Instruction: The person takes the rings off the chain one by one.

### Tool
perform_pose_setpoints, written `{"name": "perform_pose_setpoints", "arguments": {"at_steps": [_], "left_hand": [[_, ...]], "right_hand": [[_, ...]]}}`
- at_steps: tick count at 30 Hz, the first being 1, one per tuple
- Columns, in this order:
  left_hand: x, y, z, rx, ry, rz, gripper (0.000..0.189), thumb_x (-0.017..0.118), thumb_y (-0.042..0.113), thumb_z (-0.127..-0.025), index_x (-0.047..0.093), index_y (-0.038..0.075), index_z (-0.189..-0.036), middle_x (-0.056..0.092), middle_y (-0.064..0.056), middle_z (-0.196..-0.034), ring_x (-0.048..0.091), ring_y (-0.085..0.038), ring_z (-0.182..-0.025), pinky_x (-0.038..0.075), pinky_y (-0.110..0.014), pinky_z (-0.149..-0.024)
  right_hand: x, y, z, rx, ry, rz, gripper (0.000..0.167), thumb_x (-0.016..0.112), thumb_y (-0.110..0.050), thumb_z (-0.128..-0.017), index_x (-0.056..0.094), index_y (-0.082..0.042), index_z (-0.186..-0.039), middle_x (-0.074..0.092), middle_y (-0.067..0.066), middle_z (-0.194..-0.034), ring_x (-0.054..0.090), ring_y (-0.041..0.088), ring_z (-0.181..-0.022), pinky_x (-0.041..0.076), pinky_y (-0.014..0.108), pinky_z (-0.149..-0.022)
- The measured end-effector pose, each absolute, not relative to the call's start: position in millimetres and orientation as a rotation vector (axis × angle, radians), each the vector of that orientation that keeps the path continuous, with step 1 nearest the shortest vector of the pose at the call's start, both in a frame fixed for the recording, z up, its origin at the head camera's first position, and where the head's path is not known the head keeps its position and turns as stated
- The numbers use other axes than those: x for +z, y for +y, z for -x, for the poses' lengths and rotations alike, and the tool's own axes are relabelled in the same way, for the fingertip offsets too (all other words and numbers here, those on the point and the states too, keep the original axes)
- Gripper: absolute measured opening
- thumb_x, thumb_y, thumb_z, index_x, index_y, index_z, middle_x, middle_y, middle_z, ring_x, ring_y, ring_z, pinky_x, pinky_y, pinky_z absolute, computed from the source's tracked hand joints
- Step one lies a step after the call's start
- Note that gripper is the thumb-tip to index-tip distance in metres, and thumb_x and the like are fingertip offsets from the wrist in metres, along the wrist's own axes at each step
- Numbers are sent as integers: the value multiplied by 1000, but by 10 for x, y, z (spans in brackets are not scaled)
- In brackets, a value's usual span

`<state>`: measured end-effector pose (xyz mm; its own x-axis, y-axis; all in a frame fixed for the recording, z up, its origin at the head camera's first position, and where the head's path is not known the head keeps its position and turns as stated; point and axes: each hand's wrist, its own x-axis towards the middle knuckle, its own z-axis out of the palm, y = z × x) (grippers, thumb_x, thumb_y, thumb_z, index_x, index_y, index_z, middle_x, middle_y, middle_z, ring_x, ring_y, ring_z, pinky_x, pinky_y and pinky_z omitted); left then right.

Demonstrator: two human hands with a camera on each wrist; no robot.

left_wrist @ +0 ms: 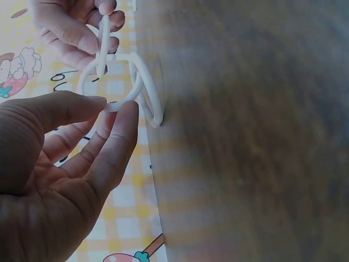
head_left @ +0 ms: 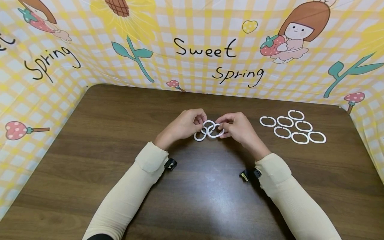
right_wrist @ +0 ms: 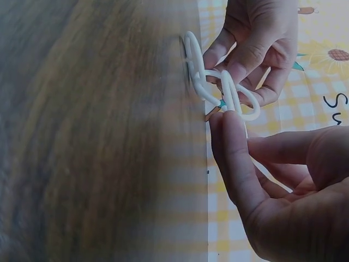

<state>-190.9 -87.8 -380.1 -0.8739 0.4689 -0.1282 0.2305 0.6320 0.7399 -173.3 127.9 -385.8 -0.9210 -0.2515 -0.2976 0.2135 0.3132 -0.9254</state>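
Observation:
My left hand [head_left: 186, 124] pinches a white oval plastic ring [left_wrist: 136, 88] between thumb and fingertips, above the table. Opposite it, my right hand [head_left: 238, 128] pinches another white ring [left_wrist: 103, 41] by its edge. The two rings cross each other between the hands, and a small split shows in the right one in the head view. More white linked ring [left_wrist: 156, 106] hangs from the left-hand ring, down near the tabletop. Fingers partly hide where the rings are gripped.
Several loose white split rings [head_left: 282, 132] lie flat in a cluster to the right of my right hand. The brown wooden table [head_left: 90, 160] is backed by a yellow checked cloth [head_left: 204, 20] with printed figures. A small dark device [head_left: 171, 164] sits at each wrist.

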Motion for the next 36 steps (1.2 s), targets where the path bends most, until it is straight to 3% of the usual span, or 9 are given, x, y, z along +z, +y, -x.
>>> {"name": "perform_pose_setpoints", "arguments": {"at_steps": [11,36], "left_hand": [[-3802,-870,1900,1101,2543,-564,12,63,-1,-96,67,2,-107,67,-7,-91,62,-19,-86,50,-28,-76],[-3816,-861,1904,1099,2555,-598,11,63,-1,-96,66,2,-106,66,-8,-93,61,-19,-87,50,-29,-77]], "right_hand": [[-3889,1275,1746,-1598,2174,54,22,53,6,-101,68,13,-115,65,18,-92,63,12,-67,63,28,-66],[-3899,1283,1732,-1600,2128,69,24,52,6,-101,68,16,-117,67,18,-90,66,12,-68,62,26,-65]]}}
